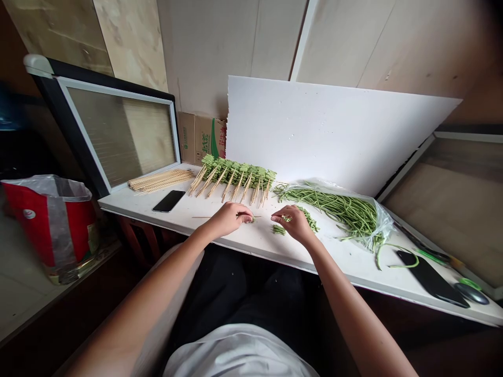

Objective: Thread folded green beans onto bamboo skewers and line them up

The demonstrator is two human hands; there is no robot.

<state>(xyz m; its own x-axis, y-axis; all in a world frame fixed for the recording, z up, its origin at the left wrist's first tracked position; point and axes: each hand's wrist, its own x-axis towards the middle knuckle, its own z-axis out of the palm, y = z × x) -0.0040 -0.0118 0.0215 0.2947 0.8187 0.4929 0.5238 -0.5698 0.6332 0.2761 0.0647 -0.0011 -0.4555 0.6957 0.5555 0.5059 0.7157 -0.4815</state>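
My left hand (231, 218) is closed around a thin bamboo skewer (204, 217) that lies across the white board (251, 243), with a small green bean piece at its tip. My right hand (293, 221) pinches short cut green bean pieces (286, 218) just right of the skewer's point. A few more cut pieces (278, 229) lie under the hand. A row of finished bean skewers (236, 178) lies behind the hands. Long green beans (334, 205) spill from a clear plastic bag (379, 225) to the right.
A pile of bare skewers (161, 180) and a black phone (168, 201) lie at the left. A black cleaver (430, 278) rests at the right front. A white panel (334, 131) leans behind, next to a cardboard box (202, 137). A red lined bin (51, 220) stands at the left.
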